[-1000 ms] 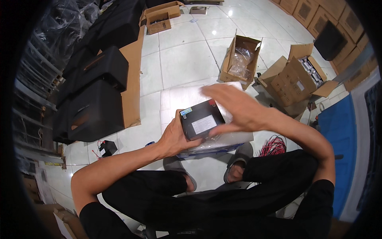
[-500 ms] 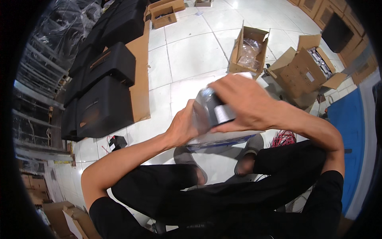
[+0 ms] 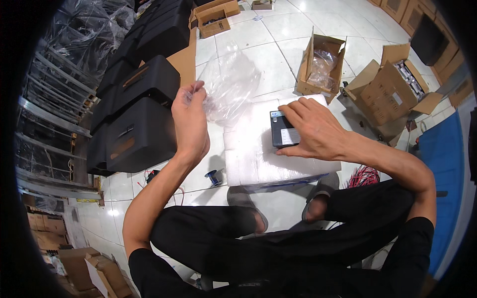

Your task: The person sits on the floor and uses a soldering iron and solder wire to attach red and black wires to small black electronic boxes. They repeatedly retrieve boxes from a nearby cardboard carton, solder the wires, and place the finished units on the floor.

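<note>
A black rectangular block with a white label [image 3: 284,133] is in the grip of my right hand [image 3: 318,128], fingers over its far side and thumb at its near side. It is on or just above a white foam-covered block [image 3: 248,159] in front of my feet; whether it touches, I cannot tell. Off to the left, my left hand [image 3: 191,121] is raised and pinches the edge of a clear plastic bag [image 3: 231,82]. The bag hangs loose and spread out, partly over the far left corner of the white block.
Black cases [image 3: 141,134] line the left on cardboard. Ahead to the right stand an open carton with plastic inside [image 3: 320,64] and another packed carton [image 3: 382,99]. Red wires [image 3: 362,177] lie by my right foot, a blue spool [image 3: 213,178] by my left. A blue panel [image 3: 437,164] is at right.
My hands have parted. The left one has moved left with the clear bag, which has come off the black block; the right one keeps the block above the white foam.
</note>
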Available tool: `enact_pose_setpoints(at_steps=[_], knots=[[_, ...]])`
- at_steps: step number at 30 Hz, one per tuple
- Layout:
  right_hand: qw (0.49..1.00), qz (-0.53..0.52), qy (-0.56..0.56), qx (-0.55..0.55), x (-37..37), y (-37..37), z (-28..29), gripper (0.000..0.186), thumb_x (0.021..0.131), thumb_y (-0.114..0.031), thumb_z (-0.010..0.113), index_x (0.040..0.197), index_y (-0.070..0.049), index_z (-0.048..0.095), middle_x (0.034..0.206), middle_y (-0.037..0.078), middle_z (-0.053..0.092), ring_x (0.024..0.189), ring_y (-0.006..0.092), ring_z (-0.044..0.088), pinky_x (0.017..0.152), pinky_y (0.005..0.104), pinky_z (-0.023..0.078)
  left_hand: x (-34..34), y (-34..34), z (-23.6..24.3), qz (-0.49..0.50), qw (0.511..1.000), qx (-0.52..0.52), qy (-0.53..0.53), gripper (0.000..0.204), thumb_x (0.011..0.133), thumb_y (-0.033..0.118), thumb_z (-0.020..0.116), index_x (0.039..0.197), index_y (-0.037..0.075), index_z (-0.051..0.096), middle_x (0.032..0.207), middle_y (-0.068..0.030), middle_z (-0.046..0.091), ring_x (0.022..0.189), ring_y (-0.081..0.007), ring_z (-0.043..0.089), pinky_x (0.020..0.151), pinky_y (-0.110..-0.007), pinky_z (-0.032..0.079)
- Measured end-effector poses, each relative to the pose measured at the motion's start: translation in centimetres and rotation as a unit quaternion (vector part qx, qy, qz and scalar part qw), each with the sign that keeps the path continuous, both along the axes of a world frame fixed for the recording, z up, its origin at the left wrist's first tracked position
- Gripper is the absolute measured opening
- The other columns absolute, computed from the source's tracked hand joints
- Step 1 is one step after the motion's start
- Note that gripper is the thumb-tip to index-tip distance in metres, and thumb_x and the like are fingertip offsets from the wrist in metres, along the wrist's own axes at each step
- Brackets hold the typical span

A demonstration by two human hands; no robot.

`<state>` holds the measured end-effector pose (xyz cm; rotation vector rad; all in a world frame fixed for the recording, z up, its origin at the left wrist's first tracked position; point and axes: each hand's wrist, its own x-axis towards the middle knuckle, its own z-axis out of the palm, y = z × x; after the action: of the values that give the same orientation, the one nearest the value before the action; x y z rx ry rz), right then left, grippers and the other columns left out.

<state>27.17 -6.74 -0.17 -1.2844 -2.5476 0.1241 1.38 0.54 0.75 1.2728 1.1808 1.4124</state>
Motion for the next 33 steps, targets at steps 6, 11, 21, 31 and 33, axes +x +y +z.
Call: enact_pose_setpoints(at_steps=[6, 11, 21, 31, 33], knots=[[0.980, -0.023, 0.189, 0.050, 0.0, 0.6, 4.0, 0.087, 0.076, -0.045, 0.082, 0.139, 0.002, 0.045, 0.128, 0.026, 0.055, 0.116, 0.0347, 0.056, 0.089, 0.0402, 0.052, 2.9, -2.5, 2.7, -0.117, 0.984, -0.033, -0.129, 0.023, 0.100, 0.007, 0.046, 0.116, -0.008, 0.053, 0.111, -0.0139, 0.060, 0.100, -0.0175, 0.061, 0.089, -0.033, 0.051], [0.949, 0.031, 0.287, 0.124, -0.9, 1.2, 6.2, 0.071, 0.073, -0.019, 0.085, 0.134, -0.008, 0.052, 0.124, 0.017, 0.058, 0.105, 0.0295, 0.062, 0.077, 0.0347, 0.057, 5.3, -4.7, 4.0, -0.221, 0.974, 0.041, 0.027, 0.034, 0.098, 0.007, 0.050, 0.128, -0.007, 0.051, 0.121, -0.0132, 0.060, 0.105, -0.0162, 0.060, 0.091, -0.029, 0.049], [0.928, -0.101, 0.104, 0.343, 12.8, 16.4, 4.0, 0.006, 0.088, -0.003, 0.060, 0.093, 0.002, 0.060, 0.081, 0.018, 0.058, 0.073, 0.0360, 0.061, 0.063, 0.0426, 0.050, 3.1, -0.9, 1.1, -0.286, 0.953, 0.046, 0.087, 0.081, 0.085, 0.038, 0.066, 0.150, 0.001, 0.033, 0.149, -0.0224, 0.041, 0.141, -0.0314, 0.038, 0.113, -0.045, 0.032], [0.921, -0.322, -0.208, 0.072, 21.0, 25.0, -20.7, 0.014, 0.087, -0.011, 0.059, 0.096, -0.004, 0.067, 0.102, 0.013, 0.066, 0.100, 0.0298, 0.065, 0.080, 0.0402, 0.057, 3.1, -2.7, -8.6, -0.461, 0.831, 0.137, 0.280, 0.151, 0.052, 0.027, 0.099, 0.154, 0.008, -0.010, 0.148, -0.0289, 0.034, 0.133, -0.0403, 0.045, 0.110, -0.049, 0.041], [0.917, -0.354, -0.161, -0.089, 20.6, 25.8, -24.8, 0.023, 0.090, -0.015, 0.056, 0.106, -0.002, 0.068, 0.111, 0.017, 0.066, 0.106, 0.0319, 0.064, 0.083, 0.0425, 0.056, 2.7, -2.5, -9.0, -0.457, 0.851, 0.059, 0.252, 0.152, 0.049, 0.020, 0.099, 0.153, 0.008, -0.010, 0.144, -0.0258, 0.039, 0.132, -0.0385, 0.047, 0.111, -0.046, 0.041]])
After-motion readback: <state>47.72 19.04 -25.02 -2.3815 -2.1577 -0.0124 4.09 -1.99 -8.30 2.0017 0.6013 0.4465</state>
